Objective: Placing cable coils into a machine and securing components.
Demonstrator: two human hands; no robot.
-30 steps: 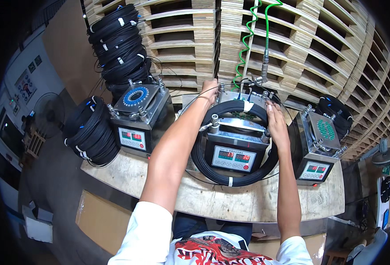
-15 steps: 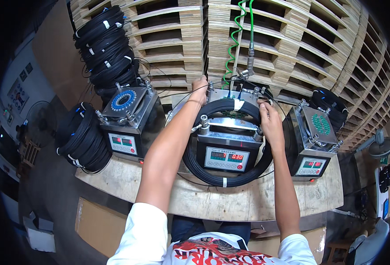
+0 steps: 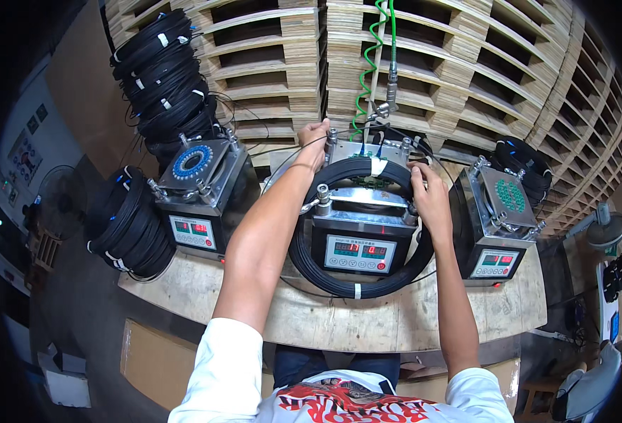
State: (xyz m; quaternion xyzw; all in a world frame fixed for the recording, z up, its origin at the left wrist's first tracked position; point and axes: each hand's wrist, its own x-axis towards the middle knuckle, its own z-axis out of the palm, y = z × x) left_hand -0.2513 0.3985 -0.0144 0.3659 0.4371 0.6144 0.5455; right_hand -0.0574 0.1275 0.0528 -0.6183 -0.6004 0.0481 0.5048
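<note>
So the middle metal test box (image 3: 356,236) with the red digital readouts sits on a worn wooden bench (image 3: 339,324), and a big black cable coil (image 3: 364,282) is looped right around it, front of the loop lying on the bench just below the box's display, back of the loop running over the box's top rear edge. White tape bands wrap the coil at the back and at the front.

Left hand (image 3: 316,141) is up at the back-left corner of that box, fingers curled around what looks like a thin wire end by the post there; can't tell how tight the pinch is. Right hand (image 3: 429,197) rests on the coil at the box's right side, fingers bent over the black loop, loosely closed on it.

Left of the middle box is a second box (image 3: 201,190) with a blue ring of ports on top, right of it a third one (image 3: 501,218) with a green cluster. More black coils (image 3: 131,225) are stacked further left of it, and stacked wooden pallets (image 3: 466,63) stand behind it, with a green spiral hose (image 3: 361,70) hanging above.
</note>
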